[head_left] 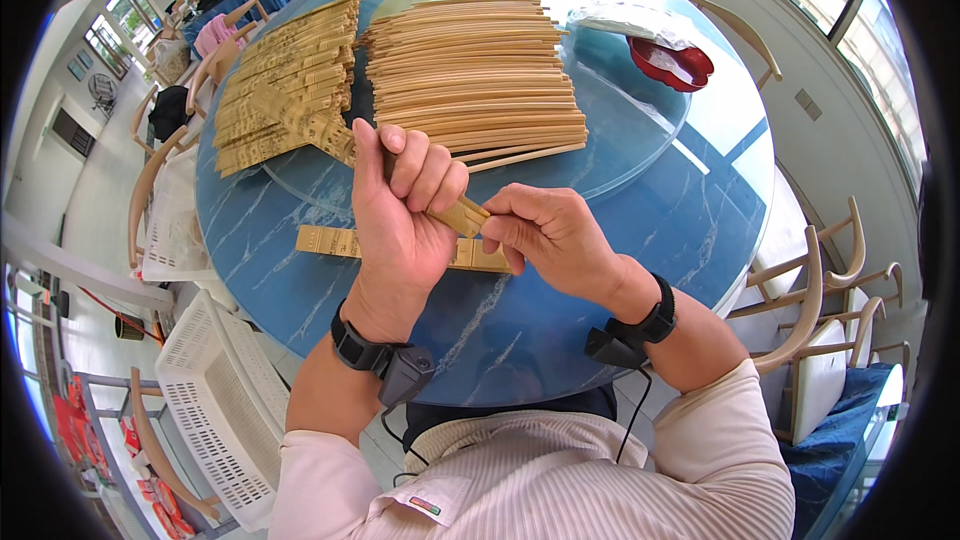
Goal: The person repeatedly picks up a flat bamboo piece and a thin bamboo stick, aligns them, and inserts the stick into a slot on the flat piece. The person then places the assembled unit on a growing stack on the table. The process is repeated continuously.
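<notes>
At the far left, a white plastic crate (205, 445) stands beside the near left edge of a round blue marbled table (640, 250). A stack of printed gold paper strips (285, 70) lies by the table's far left edge, fanned in overlapping rows. Toward the near edge, one loose gold strip (325, 240) lies flat, its middle hidden behind the left hand (400, 220). That hand is clenched around a long gold strip (460, 215), held tilted above the table, its far end reaching over the stack in view; whether they touch, I cannot tell. Beyond the hands, toward the far edge, a broad pile of slim wooden sticks (470, 70) rests on the glass turntable (640, 150). The right hand (548, 230) pinches the held strip's near end between thumb and fingers. A red dish (688, 84) sits near the far right edge, and wooden chairs (808, 290) stand past the right edge.
</notes>
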`<state>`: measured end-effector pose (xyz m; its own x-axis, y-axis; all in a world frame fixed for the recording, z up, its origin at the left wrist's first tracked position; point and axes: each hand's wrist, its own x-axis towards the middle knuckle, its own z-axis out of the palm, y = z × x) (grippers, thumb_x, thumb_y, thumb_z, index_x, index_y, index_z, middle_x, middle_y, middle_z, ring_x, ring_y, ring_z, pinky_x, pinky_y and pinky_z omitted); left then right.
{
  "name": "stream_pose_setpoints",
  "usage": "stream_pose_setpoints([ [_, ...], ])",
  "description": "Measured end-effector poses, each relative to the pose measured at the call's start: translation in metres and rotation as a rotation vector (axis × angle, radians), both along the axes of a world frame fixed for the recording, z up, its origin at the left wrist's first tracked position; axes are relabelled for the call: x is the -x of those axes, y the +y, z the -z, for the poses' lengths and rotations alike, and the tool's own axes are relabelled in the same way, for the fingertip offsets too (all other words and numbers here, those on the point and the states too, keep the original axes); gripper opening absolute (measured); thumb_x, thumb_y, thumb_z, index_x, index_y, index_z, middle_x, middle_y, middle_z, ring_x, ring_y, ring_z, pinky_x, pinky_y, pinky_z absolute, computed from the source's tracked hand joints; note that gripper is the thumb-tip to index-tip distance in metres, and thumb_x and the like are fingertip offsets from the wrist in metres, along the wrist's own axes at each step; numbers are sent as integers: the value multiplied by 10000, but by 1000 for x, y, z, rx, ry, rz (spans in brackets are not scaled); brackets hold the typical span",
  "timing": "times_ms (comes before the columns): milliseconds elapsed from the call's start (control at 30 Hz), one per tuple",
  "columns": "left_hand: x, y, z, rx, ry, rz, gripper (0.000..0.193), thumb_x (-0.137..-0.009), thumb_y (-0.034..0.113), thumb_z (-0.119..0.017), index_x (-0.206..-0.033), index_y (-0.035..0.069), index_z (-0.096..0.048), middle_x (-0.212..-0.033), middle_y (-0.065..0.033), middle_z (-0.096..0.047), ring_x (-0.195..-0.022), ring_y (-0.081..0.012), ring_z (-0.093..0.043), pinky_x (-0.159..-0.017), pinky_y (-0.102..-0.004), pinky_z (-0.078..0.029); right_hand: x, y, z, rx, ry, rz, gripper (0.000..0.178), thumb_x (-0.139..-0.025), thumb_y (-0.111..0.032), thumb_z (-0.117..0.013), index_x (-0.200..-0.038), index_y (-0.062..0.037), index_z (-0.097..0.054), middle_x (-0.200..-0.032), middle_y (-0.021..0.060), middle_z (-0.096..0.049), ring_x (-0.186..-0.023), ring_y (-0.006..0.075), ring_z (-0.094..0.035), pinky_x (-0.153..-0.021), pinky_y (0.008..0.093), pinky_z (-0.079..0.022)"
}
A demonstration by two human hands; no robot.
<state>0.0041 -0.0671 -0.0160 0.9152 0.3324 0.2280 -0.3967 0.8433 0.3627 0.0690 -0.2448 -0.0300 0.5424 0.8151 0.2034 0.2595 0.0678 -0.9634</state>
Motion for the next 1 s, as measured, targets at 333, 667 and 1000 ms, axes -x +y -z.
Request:
stream_pose_setpoints([
  [333,-2,-10,0,-196,167,-130,435,-1157,498,-433,-1001,117,-574,-705,29,-417,-635,-120,-398,-617,-296,-415,-2,3,-12,36,278,-1,140,-1061,-81,-648,-1110,47,-677,-828,46,-700,-607,76,-629,-507,231,-464],
  [667,-7,-5,8,-800,186,-609,216,-1132,161,-553,-1279,8,-594,-1074,-38,-676,-922,-107,-655,-805,-280,-566,-24,-4,-11,161,20,273,118,-1043,-73,-614,-1027,39,-647,-771,68,-655,-545,120,-591,-508,294,-456],
  [1000,-7,6,8,-861,198,-715,163,-1080,183,-679,-1080,20,-688,-930,-20,-710,-756,-86,-654,-671,-258,-566,-35,-10,-5,148,-80,305,104,-1015,-63,-618,-999,34,-649,-758,84,-670,-539,146,-594,-522,315,-470],
])
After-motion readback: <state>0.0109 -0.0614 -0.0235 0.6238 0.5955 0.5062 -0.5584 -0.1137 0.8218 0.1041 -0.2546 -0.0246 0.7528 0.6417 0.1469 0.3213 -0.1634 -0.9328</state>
